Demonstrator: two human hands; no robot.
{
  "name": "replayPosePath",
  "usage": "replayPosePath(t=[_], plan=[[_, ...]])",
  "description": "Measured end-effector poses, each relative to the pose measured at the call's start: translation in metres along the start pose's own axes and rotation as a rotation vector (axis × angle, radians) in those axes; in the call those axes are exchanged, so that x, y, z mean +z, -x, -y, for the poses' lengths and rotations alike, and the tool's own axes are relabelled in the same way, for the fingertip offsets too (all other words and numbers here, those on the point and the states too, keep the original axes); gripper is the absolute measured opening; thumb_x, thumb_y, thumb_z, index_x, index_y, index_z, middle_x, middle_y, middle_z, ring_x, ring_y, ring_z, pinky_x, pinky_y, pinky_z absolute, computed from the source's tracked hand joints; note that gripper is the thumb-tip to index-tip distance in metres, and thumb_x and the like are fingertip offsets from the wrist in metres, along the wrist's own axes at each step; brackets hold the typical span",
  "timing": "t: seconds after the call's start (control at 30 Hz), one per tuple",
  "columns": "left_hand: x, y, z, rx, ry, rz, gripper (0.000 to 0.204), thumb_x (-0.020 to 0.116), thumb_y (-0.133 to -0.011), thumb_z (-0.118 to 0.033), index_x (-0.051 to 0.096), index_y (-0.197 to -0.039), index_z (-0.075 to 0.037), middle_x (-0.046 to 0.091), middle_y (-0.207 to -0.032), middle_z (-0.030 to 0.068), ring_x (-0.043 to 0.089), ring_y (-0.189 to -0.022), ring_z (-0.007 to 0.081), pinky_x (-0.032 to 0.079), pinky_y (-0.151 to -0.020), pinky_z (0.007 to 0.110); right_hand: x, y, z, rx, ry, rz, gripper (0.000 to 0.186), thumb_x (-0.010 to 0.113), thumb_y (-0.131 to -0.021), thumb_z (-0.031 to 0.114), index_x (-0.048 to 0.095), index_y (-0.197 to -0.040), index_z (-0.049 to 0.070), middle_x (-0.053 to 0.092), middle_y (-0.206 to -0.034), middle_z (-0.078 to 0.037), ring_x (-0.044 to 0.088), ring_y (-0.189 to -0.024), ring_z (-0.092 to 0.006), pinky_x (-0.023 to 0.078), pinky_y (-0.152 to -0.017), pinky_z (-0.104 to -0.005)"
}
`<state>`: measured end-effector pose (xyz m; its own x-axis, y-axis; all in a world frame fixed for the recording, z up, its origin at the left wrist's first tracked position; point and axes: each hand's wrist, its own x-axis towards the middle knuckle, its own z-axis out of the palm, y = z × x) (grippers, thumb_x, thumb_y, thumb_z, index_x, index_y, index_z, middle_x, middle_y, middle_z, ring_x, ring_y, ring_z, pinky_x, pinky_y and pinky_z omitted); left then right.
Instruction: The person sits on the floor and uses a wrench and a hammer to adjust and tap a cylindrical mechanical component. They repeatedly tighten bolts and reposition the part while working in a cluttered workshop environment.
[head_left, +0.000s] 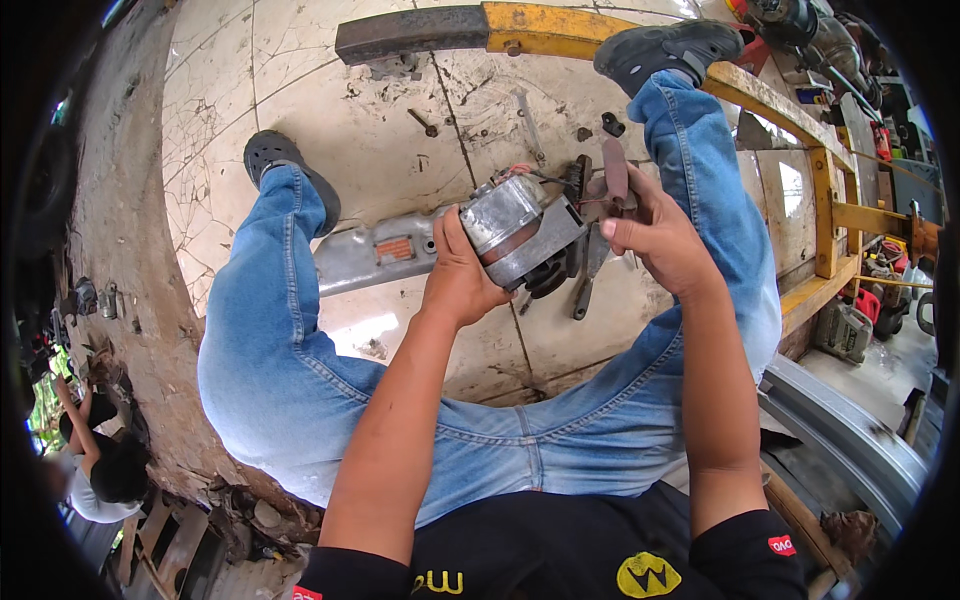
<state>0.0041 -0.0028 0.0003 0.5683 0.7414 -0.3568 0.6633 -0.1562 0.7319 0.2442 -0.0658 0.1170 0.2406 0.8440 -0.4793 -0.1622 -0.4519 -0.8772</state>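
Observation:
Between my knees is an alternator (503, 215) with a silver metal housing, a brownish band round its middle and thin reddish wires at its far end. My left hand (462, 272) is closed round its near left side. Beside its right end, my right hand (655, 230) grips a tool with a reddish-brown handle (615, 174) between thumb and fingers. That tool's working end is hard to make out against the dark parts there. A long silver metal cover (372, 250) with an orange label lies left of the alternator. A dark-handled tool (583, 297) rests on the tiles below my right hand.
On the dirty tiled floor lie a wrench (528, 122), a bolt (424, 122) and small black parts (612, 124). A yellow metal frame (823, 215) runs along the far and right sides. Grey metal channels (850, 430) lie at the right. Another person (105, 470) is at the far left.

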Motion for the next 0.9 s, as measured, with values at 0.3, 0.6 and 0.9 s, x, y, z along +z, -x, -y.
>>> replayPosePath(t=[0.3,0.6,0.9], plan=[[0.006,-0.004,0.010,0.083,0.114,0.017,0.136,0.092,-0.055,-0.027,-0.007,-0.146,-0.006,0.018,-0.144,0.0217,0.042,-0.130,0.0374,0.046,-0.105,0.039,-0.004,-0.016,-0.037,-0.236,0.466,-0.273,0.036,0.074,-0.081,0.014,0.065,-0.111,-0.003,0.063,-0.097,-0.012,0.059,-0.082,-0.0192,0.048,-0.073,-0.0327],[0.003,-0.003,0.005,0.127,0.061,-0.027,0.135,0.092,-0.055,-0.026,-0.006,-0.145,-0.003,0.019,-0.142,0.0220,0.042,-0.129,0.0368,0.046,-0.105,0.038,0.042,-0.015,-0.019,-0.611,0.799,-0.411,0.024,0.069,-0.078,0.008,0.066,-0.101,0.003,0.058,-0.095,-0.017,0.062,-0.085,-0.0378,0.051,-0.075,-0.0437],[-0.001,0.000,0.001,-0.010,0.052,0.015,0.135,0.093,-0.054,-0.024,-0.005,-0.145,-0.005,0.018,-0.145,0.0233,0.044,-0.129,0.0392,0.050,-0.100,0.041,0.088,-0.019,-0.033,-0.423,1.303,-0.121,0.042,0.067,-0.085,0.027,0.066,-0.123,0.007,0.054,-0.120,-0.013,0.053,-0.112,-0.0318,0.041,-0.087,-0.0434]])
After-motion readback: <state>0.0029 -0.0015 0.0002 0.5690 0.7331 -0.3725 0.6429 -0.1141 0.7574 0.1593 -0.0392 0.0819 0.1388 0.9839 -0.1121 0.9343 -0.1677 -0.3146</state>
